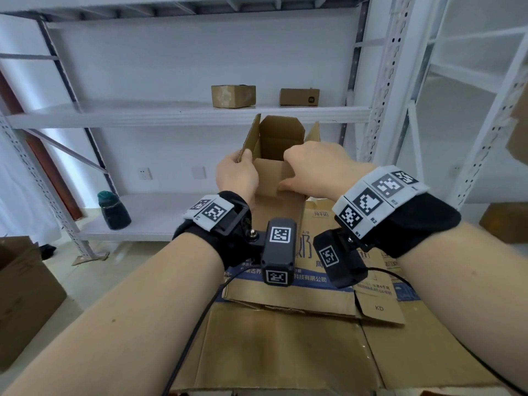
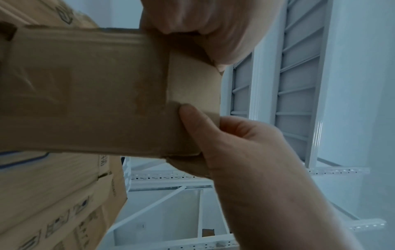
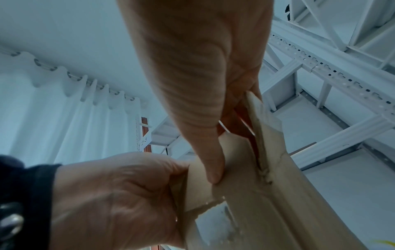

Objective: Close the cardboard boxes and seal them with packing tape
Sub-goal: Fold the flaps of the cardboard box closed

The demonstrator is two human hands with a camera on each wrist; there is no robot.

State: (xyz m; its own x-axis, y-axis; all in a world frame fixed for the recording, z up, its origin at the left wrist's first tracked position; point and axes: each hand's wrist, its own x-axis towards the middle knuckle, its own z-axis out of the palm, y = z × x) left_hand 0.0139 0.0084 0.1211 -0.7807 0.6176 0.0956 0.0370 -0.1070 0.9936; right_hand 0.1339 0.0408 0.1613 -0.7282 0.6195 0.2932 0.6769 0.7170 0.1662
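White shelving (image 1: 183, 114) behind, two small boxes (image 1: 233, 96) on it, both hands' fingers apparently pinching open carton (image 1: 278, 178) flaps.

White metal shelving unit (image 1: 183, 115) against a pale wall. Dark green bottle (image 1: 113, 211) upright on the lower shelf, left. Wall socket (image 1: 145, 173) behind the rack, above the lower shelf. White curtain (image 3: 64, 115) hanging on rings from a rail. A second white rack (image 1: 457, 110) stands at right.

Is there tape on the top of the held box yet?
No: the small box has its flaps standing open, held by the left hand and right hand.
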